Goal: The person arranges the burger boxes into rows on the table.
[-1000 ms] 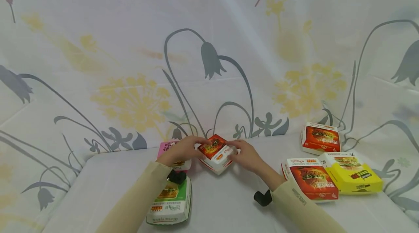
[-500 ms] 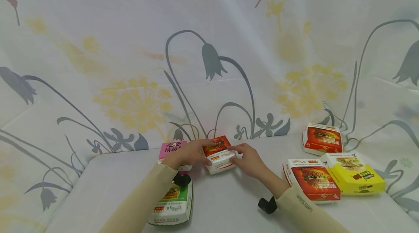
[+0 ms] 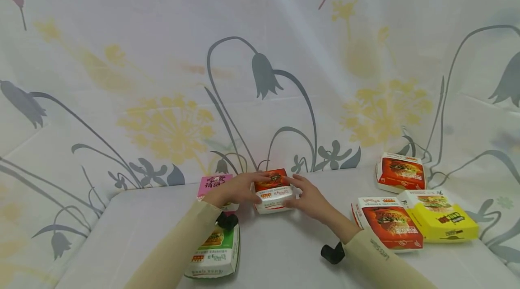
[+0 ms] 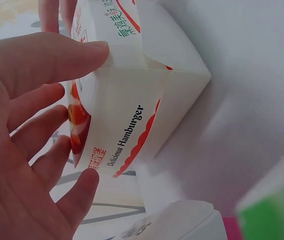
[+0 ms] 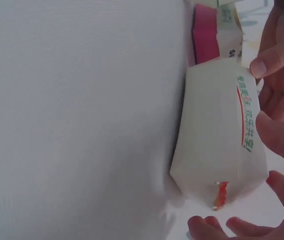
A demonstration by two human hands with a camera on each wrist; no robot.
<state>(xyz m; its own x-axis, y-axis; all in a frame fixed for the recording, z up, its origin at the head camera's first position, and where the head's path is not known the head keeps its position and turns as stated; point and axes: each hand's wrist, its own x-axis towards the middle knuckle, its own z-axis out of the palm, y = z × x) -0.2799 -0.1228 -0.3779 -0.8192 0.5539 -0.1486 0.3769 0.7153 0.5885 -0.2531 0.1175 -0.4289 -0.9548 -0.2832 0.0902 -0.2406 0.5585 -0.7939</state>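
Note:
A red-and-white hamburger box (image 3: 273,195) sits on the white-covered table, its front facing me squarely. From the left, my left hand (image 3: 240,188) touches it with thumb and fingers spread loosely. In the left wrist view, the thumb lies over an edge of the box (image 4: 124,110), and the other fingers extend along its printed side. My right hand (image 3: 307,197) is at the box's right side, fingers loosely bent. In the right wrist view, its thumb is right at the edge of the box (image 5: 214,130) while the other fingers stand off the corner.
A pink box (image 3: 211,183) stands just left, partly behind my left hand. Nearer me lies a green-and-white box (image 3: 215,253). At right are two red boxes (image 3: 400,172) and a yellow box (image 3: 440,216). Floral cloth (image 3: 260,113) hangs behind.
The hamburger box has turned from a slanted position to face me squarely. My right fingers have loosened a little. The other boxes stay where they were.

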